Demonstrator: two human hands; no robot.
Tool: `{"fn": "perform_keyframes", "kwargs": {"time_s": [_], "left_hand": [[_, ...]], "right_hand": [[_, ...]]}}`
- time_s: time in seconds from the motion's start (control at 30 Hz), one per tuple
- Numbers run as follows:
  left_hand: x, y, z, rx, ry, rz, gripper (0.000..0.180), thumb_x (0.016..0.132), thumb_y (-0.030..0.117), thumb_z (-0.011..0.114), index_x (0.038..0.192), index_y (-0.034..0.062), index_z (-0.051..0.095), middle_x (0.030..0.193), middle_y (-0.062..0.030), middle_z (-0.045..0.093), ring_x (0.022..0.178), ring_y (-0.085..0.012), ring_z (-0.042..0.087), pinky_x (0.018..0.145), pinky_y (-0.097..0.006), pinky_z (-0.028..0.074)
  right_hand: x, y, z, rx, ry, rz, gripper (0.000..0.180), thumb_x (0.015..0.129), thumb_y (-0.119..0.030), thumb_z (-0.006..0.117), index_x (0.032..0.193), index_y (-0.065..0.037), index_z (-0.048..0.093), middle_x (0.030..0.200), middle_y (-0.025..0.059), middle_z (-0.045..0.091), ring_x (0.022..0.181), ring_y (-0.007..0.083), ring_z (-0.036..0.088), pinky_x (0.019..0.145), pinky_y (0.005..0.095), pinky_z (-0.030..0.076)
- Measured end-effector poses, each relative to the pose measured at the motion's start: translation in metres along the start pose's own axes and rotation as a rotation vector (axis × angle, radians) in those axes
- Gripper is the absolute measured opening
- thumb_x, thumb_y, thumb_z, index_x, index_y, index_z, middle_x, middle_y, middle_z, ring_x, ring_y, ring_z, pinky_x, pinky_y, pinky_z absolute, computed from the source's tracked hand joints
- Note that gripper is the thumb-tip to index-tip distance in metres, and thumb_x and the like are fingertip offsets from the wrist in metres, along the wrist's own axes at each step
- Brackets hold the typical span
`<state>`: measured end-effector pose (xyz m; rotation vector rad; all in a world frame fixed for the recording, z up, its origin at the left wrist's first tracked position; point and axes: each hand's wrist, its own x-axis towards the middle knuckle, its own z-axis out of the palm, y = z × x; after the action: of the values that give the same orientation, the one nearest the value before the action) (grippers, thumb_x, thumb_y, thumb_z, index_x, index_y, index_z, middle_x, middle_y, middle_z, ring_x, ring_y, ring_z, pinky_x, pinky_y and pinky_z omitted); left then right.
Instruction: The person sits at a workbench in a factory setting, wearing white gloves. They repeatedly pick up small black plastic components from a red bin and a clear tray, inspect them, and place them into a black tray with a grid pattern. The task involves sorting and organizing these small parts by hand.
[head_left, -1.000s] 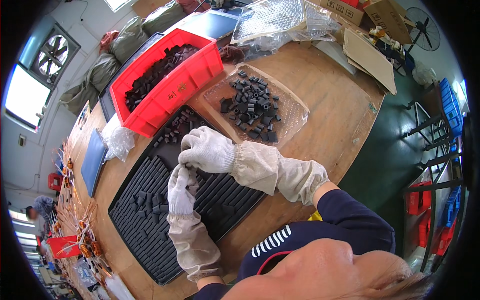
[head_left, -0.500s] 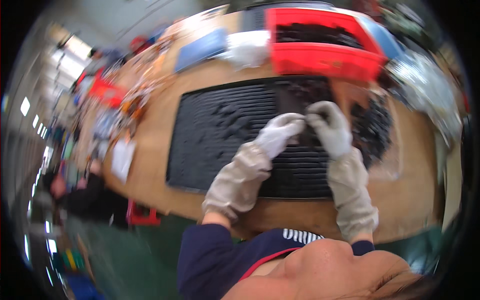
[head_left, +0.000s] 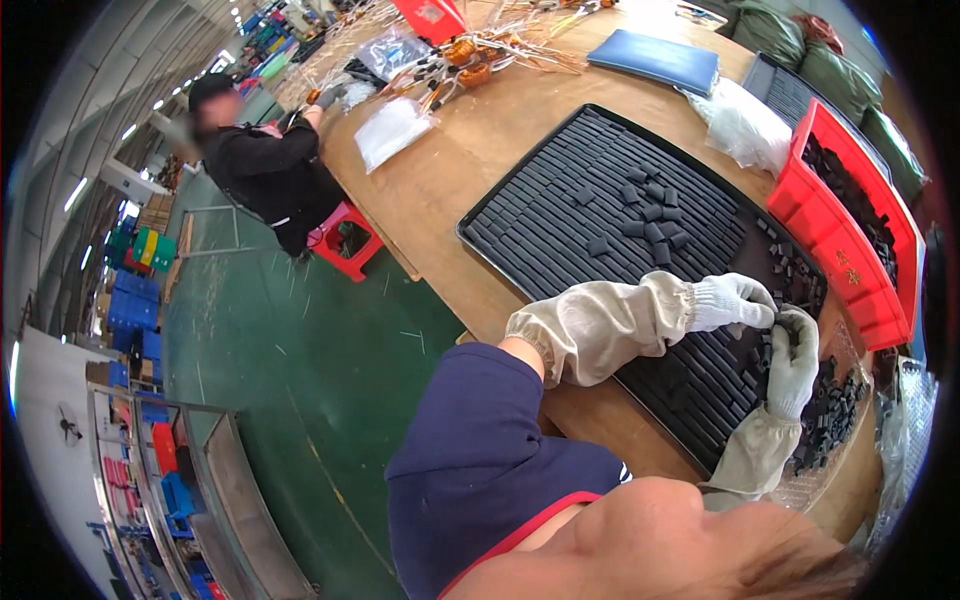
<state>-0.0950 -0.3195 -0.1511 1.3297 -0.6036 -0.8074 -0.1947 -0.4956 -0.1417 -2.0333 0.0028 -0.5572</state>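
My left hand [head_left: 735, 303], in a white knit glove, meets my right hand [head_left: 795, 365], gloved in white and grey, over the right part of a black tray [head_left: 700, 180]. The fingers of both are pinched together at the tips. Something small and dark shows between them, mostly hidden. Rows of black cylinders [head_left: 560, 190] lie side by side in the tray, with several loose short cylinders [head_left: 655, 212] on top of them. Small black pieces [head_left: 785, 262] are scattered at the tray's right end, near my fingers.
A red bin [head_left: 850, 255] of black pieces stands beyond the tray. More black pieces [head_left: 832, 415] lie on clear plastic by my right hand. A blue folder [head_left: 653, 62], plastic bags and wired coils [head_left: 475, 65] rest on the table. A person [head_left: 265, 165] sits at the left.
The view has swung left, so the tray and table appear turned and the seated person shows more fully. My hands stay close together over the tray's right part.
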Motion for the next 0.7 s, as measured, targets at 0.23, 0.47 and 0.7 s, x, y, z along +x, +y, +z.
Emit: {"fn": "perform_keyframes", "kwargs": {"time_s": [0.23,0.47,0.7], "left_hand": [[0.006,0.017,0.001,0.601,0.115,0.185,0.029,0.092,0.030,0.068,0.114,0.0103,0.071,0.104,-0.0110,0.070,0.097,-0.0234,0.068,0.085,-0.036,0.054],[0.046,0.036,-0.081,1.236,0.328,0.305,0.031,0.094,0.028,0.062,0.119,0.0102,0.068,0.112,-0.0150,0.069,0.108,-0.0317,0.065,0.095,-0.040,0.050],[0.118,0.005,-0.128,1.491,0.338,0.349,0.022,0.086,0.028,0.072,0.105,0.0189,0.074,0.103,-0.0168,0.062,0.095,-0.0373,0.065,0.083,-0.046,0.054]], "right_hand": [[0.007,-0.018,-0.010,-0.128,0.099,-0.016,0.020,0.081,-0.003,0.072,0.101,-0.003,0.066,0.101,0.0118,0.066,0.092,0.0252,0.066,0.082,0.0340,0.053],[0.002,-0.023,-0.044,-0.117,0.372,0.026,0.018,0.084,-0.007,0.072,0.102,-0.004,0.069,0.095,0.0121,0.069,0.089,0.0237,0.069,0.079,0.0320,0.054],[0.003,-0.021,-0.037,-0.427,0.266,-0.122,0.014,0.081,-0.010,0.072,0.094,-0.005,0.070,0.092,0.0129,0.068,0.089,0.0309,0.067,0.080,0.0386,0.053]]}}
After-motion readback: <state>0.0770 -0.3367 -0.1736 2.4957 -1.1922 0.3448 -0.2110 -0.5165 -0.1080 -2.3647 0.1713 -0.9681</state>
